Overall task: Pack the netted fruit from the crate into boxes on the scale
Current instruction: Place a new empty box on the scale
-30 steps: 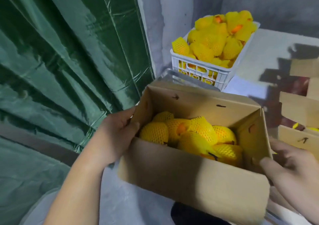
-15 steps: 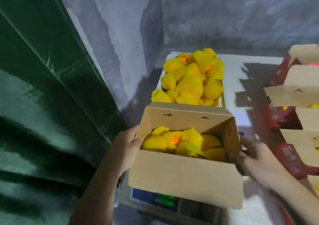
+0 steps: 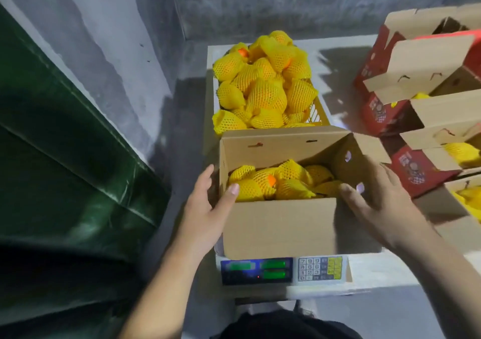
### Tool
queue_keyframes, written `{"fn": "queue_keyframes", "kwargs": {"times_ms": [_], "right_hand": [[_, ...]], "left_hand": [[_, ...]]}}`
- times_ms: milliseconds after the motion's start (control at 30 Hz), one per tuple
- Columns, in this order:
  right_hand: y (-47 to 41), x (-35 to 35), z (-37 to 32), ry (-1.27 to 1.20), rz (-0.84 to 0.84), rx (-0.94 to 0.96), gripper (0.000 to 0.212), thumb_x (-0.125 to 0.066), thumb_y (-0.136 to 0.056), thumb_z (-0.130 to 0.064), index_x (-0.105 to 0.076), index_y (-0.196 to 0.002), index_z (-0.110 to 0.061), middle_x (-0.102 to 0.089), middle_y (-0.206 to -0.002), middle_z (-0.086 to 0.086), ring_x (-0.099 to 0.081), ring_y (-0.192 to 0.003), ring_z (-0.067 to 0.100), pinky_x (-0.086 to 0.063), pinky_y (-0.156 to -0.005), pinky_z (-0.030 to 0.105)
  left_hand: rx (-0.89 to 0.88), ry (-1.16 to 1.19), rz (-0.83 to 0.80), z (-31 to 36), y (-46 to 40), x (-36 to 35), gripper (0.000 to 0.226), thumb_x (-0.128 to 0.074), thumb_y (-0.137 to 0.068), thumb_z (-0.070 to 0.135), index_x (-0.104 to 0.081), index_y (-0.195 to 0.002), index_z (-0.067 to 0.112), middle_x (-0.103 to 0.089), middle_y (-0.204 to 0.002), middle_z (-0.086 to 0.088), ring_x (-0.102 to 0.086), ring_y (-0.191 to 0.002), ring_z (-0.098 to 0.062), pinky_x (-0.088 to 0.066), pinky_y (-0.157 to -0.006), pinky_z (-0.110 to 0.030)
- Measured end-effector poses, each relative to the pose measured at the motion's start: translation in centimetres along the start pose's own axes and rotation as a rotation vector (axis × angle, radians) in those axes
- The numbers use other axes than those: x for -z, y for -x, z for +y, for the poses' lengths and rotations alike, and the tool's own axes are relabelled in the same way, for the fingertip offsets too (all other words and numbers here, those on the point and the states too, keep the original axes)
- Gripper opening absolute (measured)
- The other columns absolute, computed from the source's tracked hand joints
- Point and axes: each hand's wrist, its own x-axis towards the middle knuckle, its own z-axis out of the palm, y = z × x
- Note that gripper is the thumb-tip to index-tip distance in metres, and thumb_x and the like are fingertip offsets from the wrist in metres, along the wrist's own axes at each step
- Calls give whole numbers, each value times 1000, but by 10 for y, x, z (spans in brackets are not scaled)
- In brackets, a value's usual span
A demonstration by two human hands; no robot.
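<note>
While the box (image 3: 281, 224) sits on the scale (image 3: 283, 271), the left hand (image 3: 208, 208) grips its corner; the right hand (image 3: 374, 203) hovers slack. Next, likely more fruit (image 3: 263, 182) from the crate (image 3: 316, 111).

Left hand (image 3: 208, 208): forearm reaches up from below, palm turned inward, thumb hooked forward, other fingers extended. Right hand (image 3: 377, 203): forearm enters from lower right, fingers spread and fairly straight, slightly blurred.
</note>
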Motion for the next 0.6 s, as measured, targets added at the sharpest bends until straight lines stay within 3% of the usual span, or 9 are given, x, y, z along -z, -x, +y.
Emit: {"fn": "queue_keyframes", "kwargs": {"times_ms": [67, 133, 200, 300, 367, 467, 600], "right_hand": [[20, -10, -3, 42, -39, 70, 90, -55, -81, -82, -18, -156, -49, 0, -169, -8, -14, -154, 38, -26, -118, 61], [31, -23, -5, 156, -36, 111, 104, -54, -72, -89, -16, -159, -47, 8, -169, -7, -3, -154, 40, -23, -117, 67], [33, -34, -12, 241, 42, 103, 111, -59, -71, -81, -15, -162, -36, 6, -170, 4, -2, -153, 43, -20, -117, 70], [38, -49, -20, 223, 153, 81, 113, -76, -80, -60, -6, -163, -27, 6, -171, 11, -2, -153, 43, -18, -120, 69], [39, -51, -17, 270, 168, 107, 114, -78, -81, -55, -9, -164, -19, 1, -169, 21, 2, -155, 39, -9, -123, 64], [49, -45, -15, 443, 115, 167, 107, -62, -85, -65, -9, -164, -15, -3, -170, 21, 10, -158, 36, 4, -126, 52], [67, -24, -14, 285, 26, 233, 109, -71, -83, -56, -1, -163, -29, 5, -171, 13, 12, -158, 30, 3, -125, 53]], "left_hand": [[-74, -53, -68, -2, 8, -1, 89, -74, -82, 63, -23, -154, 54, -26, -125, 63, -29, -110, 39, -25, -86, -8], [-168, -243, -17, -5, 12, -5, 94, -82, -75, 61, -26, -151, 53, -22, -136, 38, -23, -124, 18, -24, -98, -14], [-196, -385, 72, -2, 15, -14, 85, -83, -74, 58, -36, -144, 50, -16, -134, 21, -16, -126, -3, -30, -106, -27], [-200, -394, 140, 3, 22, -22, 75, -80, -79, 57, -39, -141, 49, -15, -141, 14, -15, -133, -16, -37, -114, -42], [-228, -407, 159, 3, 30, -24, 74, -79, -81, 55, -39, -143, 49, -13, -146, 12, -13, -137, -18, -35, -113, -41], [-278, -444, 217, 3, 48, -27, 63, -77, -86, 48, -48, -141, 43, -21, -146, 7, -20, -135, -21, -30, -116, -38], [-376, -406, 253, 7, 74, -34, 38, -73, -93, 30, -64, -130, 33, -39, -137, 8, -37, -129, -17, -34, -114, -34]]}}
